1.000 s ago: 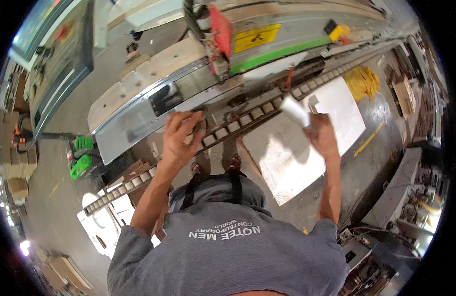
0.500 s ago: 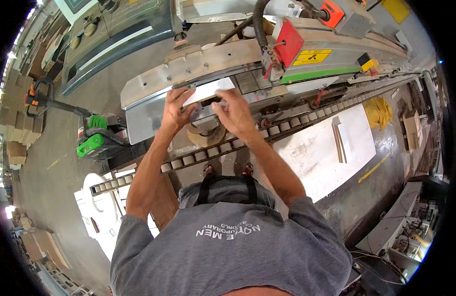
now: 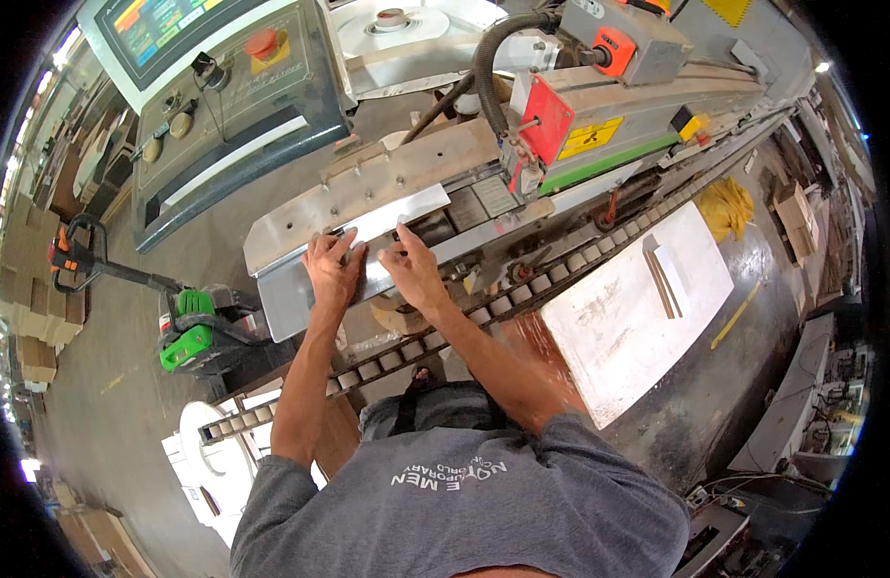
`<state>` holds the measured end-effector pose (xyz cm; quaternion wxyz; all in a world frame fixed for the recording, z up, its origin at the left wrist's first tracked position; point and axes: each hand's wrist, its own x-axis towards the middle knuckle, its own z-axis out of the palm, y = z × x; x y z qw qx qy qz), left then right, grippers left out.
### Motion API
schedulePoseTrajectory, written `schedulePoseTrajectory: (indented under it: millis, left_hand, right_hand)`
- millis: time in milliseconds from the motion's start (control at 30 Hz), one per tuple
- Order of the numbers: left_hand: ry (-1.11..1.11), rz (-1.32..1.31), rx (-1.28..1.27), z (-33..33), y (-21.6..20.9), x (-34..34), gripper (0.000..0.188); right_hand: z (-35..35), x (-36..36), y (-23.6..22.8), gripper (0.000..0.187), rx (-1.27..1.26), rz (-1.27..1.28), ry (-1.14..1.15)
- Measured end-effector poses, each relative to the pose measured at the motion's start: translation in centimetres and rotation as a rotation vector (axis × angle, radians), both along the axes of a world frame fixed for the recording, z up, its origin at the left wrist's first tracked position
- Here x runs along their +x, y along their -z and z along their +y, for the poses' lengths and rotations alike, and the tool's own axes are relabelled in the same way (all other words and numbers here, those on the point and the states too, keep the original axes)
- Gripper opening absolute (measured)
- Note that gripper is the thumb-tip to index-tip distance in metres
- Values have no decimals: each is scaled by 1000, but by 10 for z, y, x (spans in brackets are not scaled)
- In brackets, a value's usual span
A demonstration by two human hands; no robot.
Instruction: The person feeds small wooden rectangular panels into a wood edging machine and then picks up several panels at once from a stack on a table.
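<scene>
A narrow white strip (image 3: pixel 403 213) lies slantwise along the shiny metal bed (image 3: pixel 285 302).

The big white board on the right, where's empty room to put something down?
The white board is scuffed but bare left of its strips and nearer the right sleeve. Floor shows around the yellow line. It's crowded at the metal ledge, where left hand, right hand and white piece meet.

At left on the grey floor (image 3: pixel 108 453), a green-and-black pallet truck (image 3: pixel 190 342) with orange on its handle; beyond, stacked brown cardboard boxes (image 3: pixel 31 318). At right, a crumpled yellow sheet (image 3: pixel 726 209) near a brown carton (image 3: pixel 797 223), with a yellow line (image 3: pixel 736 315) along the floor.
</scene>
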<state>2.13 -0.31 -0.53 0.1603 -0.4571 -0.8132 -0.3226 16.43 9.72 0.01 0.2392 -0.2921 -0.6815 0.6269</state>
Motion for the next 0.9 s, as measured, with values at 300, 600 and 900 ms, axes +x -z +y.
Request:
schedulePoseTrajectory:
  millis: [300,600,900]
  left_hand:
    - [205,-36,141,6,3,-17,28]
    - [279,-45,158,24,-1,-8,28]
    - [256,-75,115,76,6,18,28]
  right_hand:
    - [1,-7,-12,73,26,-8,4]
    - [2,-15,-1,71,275,9,229]
    - [52,10,-3,64,284,39,294]
